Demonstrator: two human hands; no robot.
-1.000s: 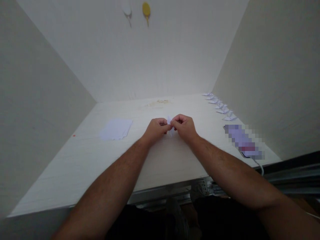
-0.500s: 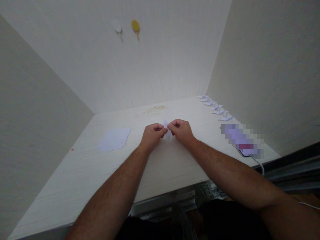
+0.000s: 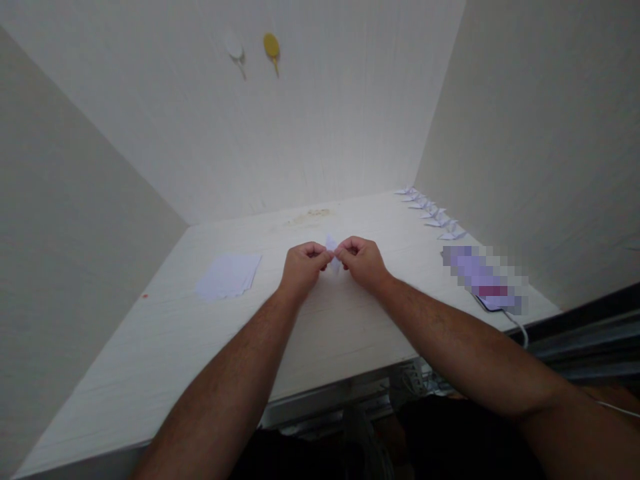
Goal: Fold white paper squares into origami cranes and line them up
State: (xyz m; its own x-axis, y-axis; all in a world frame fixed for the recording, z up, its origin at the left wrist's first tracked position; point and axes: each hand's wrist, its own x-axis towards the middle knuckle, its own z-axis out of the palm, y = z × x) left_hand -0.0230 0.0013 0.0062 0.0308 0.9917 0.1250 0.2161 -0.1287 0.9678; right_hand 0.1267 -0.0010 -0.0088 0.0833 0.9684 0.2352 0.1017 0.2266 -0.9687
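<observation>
Showing between both hands (image 3: 303, 268) (image 3: 364, 263), folded paper (image 3: 331, 241).

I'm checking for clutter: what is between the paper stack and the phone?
Between the paper stack and the phone, the head view shows the left hand, the right hand and the small piece of paper in their grip.

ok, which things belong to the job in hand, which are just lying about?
In the job:
- small paper piece, pinched by left hand and right hand
- paper sheets, likely
- folded paper figures, likely

Apparently just there:
- pixelated device, white cable attached
- yellow hook, white hook, on wall
</observation>
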